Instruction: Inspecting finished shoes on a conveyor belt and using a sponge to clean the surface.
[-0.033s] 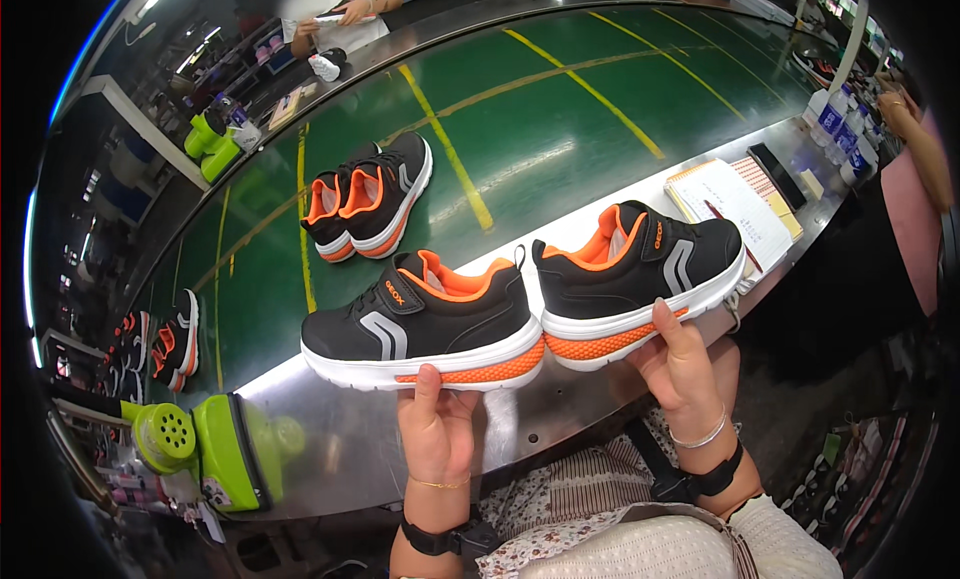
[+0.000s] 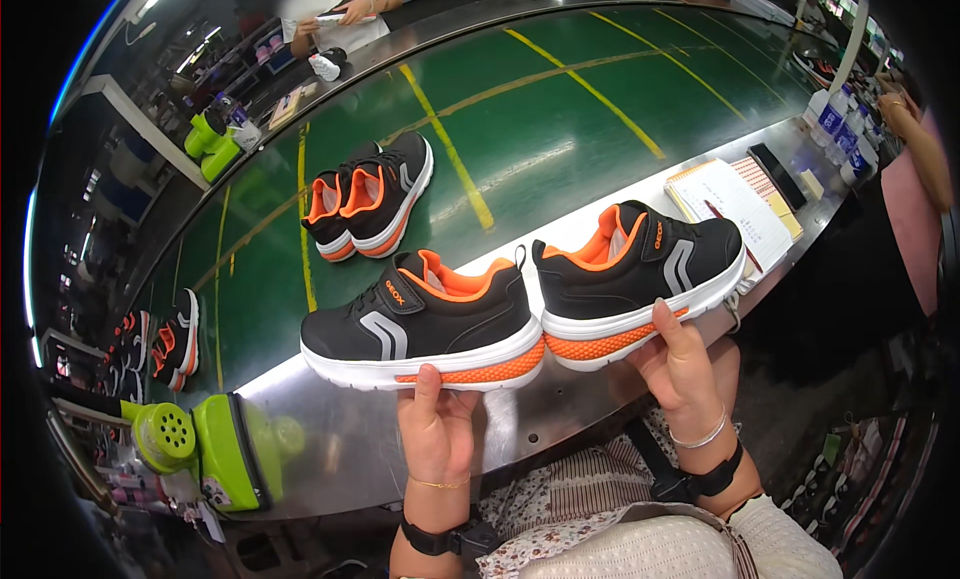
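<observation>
My left hand [image 2: 436, 429] is closed under a black sneaker [image 2: 450, 329] with orange lining, a grey side mark and a white sole. Its thumb presses the sole's orange patterned side strip. A matching sneaker [image 2: 630, 269] rests in my right hand [image 2: 685, 369], the thumb on its sole edge and the fingers mostly hidden beneath. The two shoes meet heel to heel, toes pointing outward to left and right. Beyond them, another pair of the same sneakers [image 2: 400, 194] stands on the green conveyor belt [image 2: 540, 119] with yellow lines.
A metal ledge [image 2: 350, 459] runs along my side, carrying a lime-green machine [image 2: 235, 449] at left. More sneakers [image 2: 175, 344] are on the belt's left. An open notebook [image 2: 735, 214], a dark phone [image 2: 777, 174] and bottles [image 2: 835, 124] lie right. A co-worker [image 2: 340, 14] stands across.
</observation>
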### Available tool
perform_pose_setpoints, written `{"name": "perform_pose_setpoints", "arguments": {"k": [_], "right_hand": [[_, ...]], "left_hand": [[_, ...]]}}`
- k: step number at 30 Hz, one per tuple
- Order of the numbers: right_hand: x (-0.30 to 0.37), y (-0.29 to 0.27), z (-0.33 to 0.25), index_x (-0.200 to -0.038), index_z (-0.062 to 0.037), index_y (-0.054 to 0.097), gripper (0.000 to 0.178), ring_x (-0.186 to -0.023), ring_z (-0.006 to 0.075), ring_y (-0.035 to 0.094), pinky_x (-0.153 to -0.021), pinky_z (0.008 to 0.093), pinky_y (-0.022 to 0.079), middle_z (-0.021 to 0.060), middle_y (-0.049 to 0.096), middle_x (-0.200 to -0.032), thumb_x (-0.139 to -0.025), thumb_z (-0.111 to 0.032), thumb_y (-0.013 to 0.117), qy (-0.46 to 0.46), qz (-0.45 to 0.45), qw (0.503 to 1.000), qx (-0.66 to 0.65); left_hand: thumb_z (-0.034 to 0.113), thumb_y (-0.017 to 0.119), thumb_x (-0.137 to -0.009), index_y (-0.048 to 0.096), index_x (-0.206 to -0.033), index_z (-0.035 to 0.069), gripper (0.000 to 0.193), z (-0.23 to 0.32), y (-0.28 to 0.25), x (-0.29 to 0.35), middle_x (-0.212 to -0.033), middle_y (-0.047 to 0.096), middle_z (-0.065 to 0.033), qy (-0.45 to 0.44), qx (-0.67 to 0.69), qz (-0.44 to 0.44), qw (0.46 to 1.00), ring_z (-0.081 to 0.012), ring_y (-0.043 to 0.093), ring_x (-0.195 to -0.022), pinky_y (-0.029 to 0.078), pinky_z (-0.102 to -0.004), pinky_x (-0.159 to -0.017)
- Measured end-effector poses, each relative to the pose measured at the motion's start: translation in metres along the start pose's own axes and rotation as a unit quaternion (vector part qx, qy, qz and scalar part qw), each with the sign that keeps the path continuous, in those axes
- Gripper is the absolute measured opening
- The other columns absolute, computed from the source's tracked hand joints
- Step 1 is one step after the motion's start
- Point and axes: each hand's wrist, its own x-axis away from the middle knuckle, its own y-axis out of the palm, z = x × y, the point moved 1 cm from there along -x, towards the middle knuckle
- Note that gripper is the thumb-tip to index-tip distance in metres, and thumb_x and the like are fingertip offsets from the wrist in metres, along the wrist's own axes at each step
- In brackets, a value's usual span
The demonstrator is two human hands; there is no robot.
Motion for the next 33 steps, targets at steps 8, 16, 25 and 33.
{"name": "perform_pose_setpoints", "arguments": {"k": [8,16,25,33], "right_hand": [[0.002,0.003,0.006,-0.107,0.0,0.051,0.026,-0.096,0.0214,0.06,-0.087,0.0396,0.051,0.0103,0.059,-0.103,-0.091,-0.018,0.058,-0.018,0.016,1.0,-0.019],[0.007,0.004,0.011,-0.105,-0.0005,0.051,0.022,-0.09,0.0189,0.06,-0.082,0.0369,0.051,0.0076,0.059,-0.097,-0.089,-0.012,0.059,-0.047,0.021,0.999,-0.004],[0.007,-0.009,0.016,-0.122,-0.0003,0.045,0.048,-0.108,0.0238,0.055,-0.094,0.0388,0.046,0.0114,0.054,-0.117,-0.084,-0.021,0.066,-0.067,-0.026,0.997,0.017],[0.007,-0.012,0.028,-0.137,0.0026,0.028,0.095,-0.114,0.0358,0.051,-0.097,0.0456,0.044,0.0232,0.047,-0.127,-0.079,-0.072,0.041,0.139,-0.254,0.94,-0.179]], "left_hand": [[0.013,0.06,-0.088,0.046,-0.12,0.003,0.036,0.003,-0.002,0.001,-0.117,0.055,-0.0104,0.017,-0.015,0.002,1.0,-0.024,0.057,-0.105,0.05,-0.0425,-0.089],[0.011,0.06,-0.087,0.046,-0.119,0.002,0.035,0.007,-0.006,0.001,-0.114,0.056,-0.0107,0.032,-0.038,-0.01,0.999,-0.0229,0.058,-0.102,0.051,-0.0391,-0.087],[0.019,0.06,-0.088,0.046,-0.125,0.005,0.043,0.014,-0.043,-0.005,-0.123,0.053,-0.0094,0.049,-0.084,-0.065,0.993,-0.0244,0.055,-0.109,0.048,-0.0396,-0.09],[0.072,0.05,-0.074,0.031,-0.135,-0.003,0.099,-0.004,-0.07,-0.004,-0.133,0.041,-0.0225,-0.224,0.125,-0.205,0.945,-0.0406,0.047,-0.116,0.035,-0.0584,-0.1]]}}
